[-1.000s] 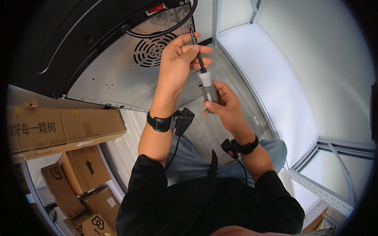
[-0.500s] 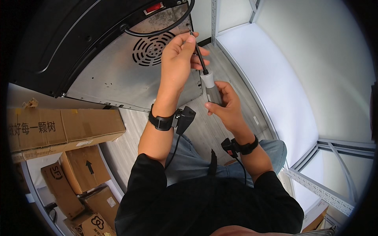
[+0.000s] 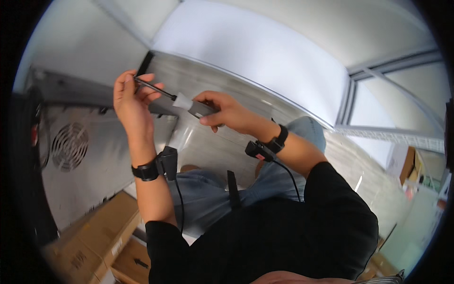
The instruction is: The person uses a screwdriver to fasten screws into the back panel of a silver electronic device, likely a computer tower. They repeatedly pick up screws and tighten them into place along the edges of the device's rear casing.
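My right hand [image 3: 227,111] is wrapped round the grey handle of a screwdriver [image 3: 182,102], with its pale collar and dark shaft pointing up to the left. At the far end of the shaft, the thumb and forefinger of my left hand [image 3: 133,106] pinch the tip, while the other fingers stand apart. Whether a screw sits at that tip is too small to tell. To the left of my left hand is a metal panel [image 3: 94,184] of an appliance, with a round slotted vent [image 3: 70,146]; neither hand touches it.
Cardboard boxes [image 3: 101,222] are stacked at the lower left, below the panel. Ahead runs a white shelf [image 3: 255,52] in a metal frame, with another frame section [image 3: 388,135] to the right. Grey floor [image 3: 198,146] shows between my legs and the shelf.
The view has swung right, so the panel now lies farther left. Both hands and the screwdriver have come away from the panel's edge, and the shaft has tilted from nearly upright toward level.
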{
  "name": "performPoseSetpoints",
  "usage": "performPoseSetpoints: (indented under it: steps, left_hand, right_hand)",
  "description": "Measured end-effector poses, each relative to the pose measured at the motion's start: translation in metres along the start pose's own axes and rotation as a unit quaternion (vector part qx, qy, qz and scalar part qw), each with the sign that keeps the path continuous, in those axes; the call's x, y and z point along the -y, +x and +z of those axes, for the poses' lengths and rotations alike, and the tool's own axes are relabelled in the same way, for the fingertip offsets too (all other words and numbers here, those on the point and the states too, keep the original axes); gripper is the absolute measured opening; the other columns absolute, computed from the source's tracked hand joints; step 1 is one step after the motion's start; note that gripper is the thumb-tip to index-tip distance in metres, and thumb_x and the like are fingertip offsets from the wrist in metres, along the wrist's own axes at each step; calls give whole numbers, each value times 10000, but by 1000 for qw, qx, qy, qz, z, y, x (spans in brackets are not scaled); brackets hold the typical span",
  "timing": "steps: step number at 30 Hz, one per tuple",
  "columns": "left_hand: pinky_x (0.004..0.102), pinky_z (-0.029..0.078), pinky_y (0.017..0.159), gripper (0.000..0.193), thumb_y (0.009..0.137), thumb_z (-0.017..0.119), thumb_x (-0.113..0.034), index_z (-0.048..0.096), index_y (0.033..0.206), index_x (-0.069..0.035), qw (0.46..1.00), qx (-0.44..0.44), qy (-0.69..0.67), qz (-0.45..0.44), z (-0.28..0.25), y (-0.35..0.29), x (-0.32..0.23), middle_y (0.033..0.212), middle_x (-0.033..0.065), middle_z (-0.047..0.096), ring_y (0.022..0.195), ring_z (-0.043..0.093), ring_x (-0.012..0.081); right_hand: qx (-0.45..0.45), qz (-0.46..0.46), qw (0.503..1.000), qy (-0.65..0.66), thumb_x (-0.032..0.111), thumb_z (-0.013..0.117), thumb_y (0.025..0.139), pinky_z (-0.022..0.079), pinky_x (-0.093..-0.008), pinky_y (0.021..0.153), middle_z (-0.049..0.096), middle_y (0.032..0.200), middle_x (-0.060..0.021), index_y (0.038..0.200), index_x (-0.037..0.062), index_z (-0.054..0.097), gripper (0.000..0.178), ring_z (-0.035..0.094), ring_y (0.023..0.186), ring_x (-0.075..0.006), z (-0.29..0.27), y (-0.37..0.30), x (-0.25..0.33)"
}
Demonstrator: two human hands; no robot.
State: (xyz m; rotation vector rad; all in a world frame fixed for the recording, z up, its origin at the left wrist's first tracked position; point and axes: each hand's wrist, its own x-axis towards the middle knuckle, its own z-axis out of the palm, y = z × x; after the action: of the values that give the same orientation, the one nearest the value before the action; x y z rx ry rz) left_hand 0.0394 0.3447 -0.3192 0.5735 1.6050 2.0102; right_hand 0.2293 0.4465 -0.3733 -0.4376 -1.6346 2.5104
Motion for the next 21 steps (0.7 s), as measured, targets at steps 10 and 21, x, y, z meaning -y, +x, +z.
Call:
performPoseSetpoints:
  steps: [10,21]
  left_hand:
    - [339,548,750,238,997,419,-170,425,1187,-27,978,109,-108,-142,92,60,79,1091,191,621,947,658,317]
    - [315,533,761,296,981,462,-153,463,1195,51,919,316,-99,-216,224,61,153,1065,191,637,931,649,262]
  right_hand:
    - [-204,58,958,-191,225,615,817,389,-179,438,600,798,-41,1168,-10,562,425,560,618,-71,-114,-16,66]
    - [-358,132,893,-238,367,602,850,369,-161,376,585,692,-28,1113,0,586,452,516,496,-67,-195,-131,108]
